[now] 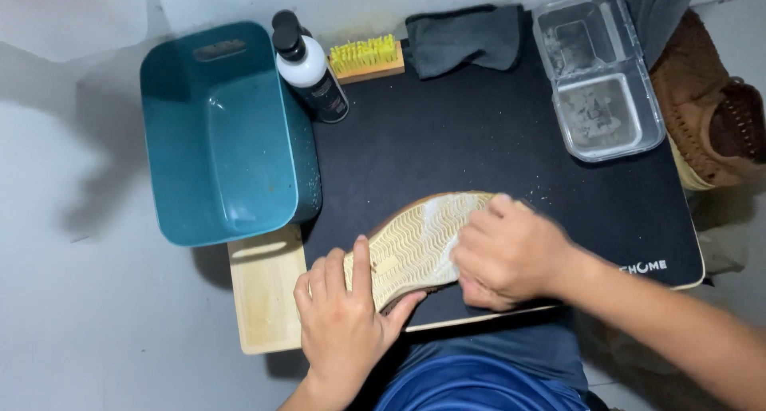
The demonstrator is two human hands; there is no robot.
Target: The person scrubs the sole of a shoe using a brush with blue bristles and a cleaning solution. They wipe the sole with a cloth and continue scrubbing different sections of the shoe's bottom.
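A shoe (415, 239) lies sole-up on a black mat (479, 148), its pale wavy-patterned sole facing me. My left hand (343, 323) grips the heel end of the shoe, thumb on the sole. My right hand (507, 251) is closed and pressed onto the toe half of the sole; whatever it holds is hidden under the fingers. A whitish smear shows on the sole beside that hand.
A teal plastic tub (219, 132) stands left of the mat. Behind are a black-and-white pump bottle (309, 68), a yellow-bristled wooden brush (365, 57) and a dark cloth (463, 40). A clear two-compartment tray (598, 76), a second brown shoe (710, 108) and a wooden tray (263, 291) sit nearby.
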